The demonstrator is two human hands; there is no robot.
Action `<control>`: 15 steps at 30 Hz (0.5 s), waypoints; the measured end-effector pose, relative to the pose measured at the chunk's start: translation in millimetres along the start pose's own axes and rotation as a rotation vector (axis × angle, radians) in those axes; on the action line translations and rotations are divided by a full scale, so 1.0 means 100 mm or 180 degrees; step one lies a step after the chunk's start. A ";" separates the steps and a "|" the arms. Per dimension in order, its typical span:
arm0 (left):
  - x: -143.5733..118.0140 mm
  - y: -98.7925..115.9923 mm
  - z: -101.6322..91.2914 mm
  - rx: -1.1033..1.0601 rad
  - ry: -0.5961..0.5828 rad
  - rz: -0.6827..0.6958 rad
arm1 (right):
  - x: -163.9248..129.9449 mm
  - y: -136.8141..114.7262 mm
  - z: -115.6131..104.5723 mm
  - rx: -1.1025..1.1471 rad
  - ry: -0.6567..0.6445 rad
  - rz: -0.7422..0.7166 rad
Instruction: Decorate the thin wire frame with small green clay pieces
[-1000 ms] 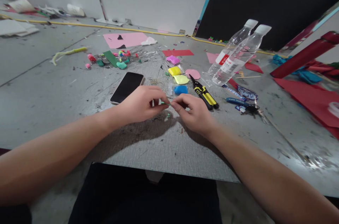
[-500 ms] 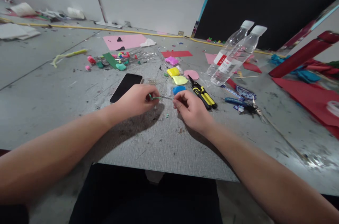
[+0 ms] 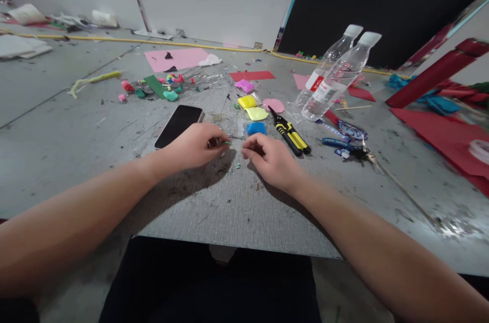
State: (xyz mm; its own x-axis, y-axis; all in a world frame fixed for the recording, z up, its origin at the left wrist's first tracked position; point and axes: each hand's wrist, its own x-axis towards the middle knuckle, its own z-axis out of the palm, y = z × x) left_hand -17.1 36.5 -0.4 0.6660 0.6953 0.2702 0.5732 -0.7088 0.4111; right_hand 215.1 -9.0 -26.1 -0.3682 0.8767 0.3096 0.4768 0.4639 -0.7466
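My left hand [image 3: 198,144] is closed in a pinch on a thin wire [image 3: 237,137] with a bit of green clay at its fingertips. The wire points right, toward my right hand [image 3: 269,160], whose thumb and fingers are pressed together near its far end; what they hold is hidden. A black phone [image 3: 179,127] lies beside my left wrist. Just beyond my right fingers is a blue clay packet [image 3: 256,128], with pale yellow [image 3: 256,114], yellow [image 3: 247,102] and purple [image 3: 245,85] packets behind it. Green crumbs [image 3: 239,165] lie between the hands.
Black-and-yellow pliers [image 3: 290,132] lie right of the packets. Two clear bottles [image 3: 332,78] stand behind them. Blue-handled pliers [image 3: 340,144], red sheets [image 3: 443,144] and a red flask [image 3: 435,73] are on the right. Wires with clay balls [image 3: 179,81] lie at the back left.
My right fingertips have shifted slightly left and lower against the wire, nearer my left hand. Less green shows at my left fingertips. The view has moved a little.
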 end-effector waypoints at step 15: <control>-0.05 0.21 -0.03 -0.0270 0.0249 0.0531 | -0.01 -0.02 0.01 -0.0071 0.0359 -0.0606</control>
State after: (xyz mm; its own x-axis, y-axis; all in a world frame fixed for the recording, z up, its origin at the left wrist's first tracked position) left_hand -10.2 18.4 9.5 0.7074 0.5785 0.4061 0.4135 -0.8047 0.4261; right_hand 213.5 -11.4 -25.9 -0.3623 0.7810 0.5086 0.4250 0.6241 -0.6556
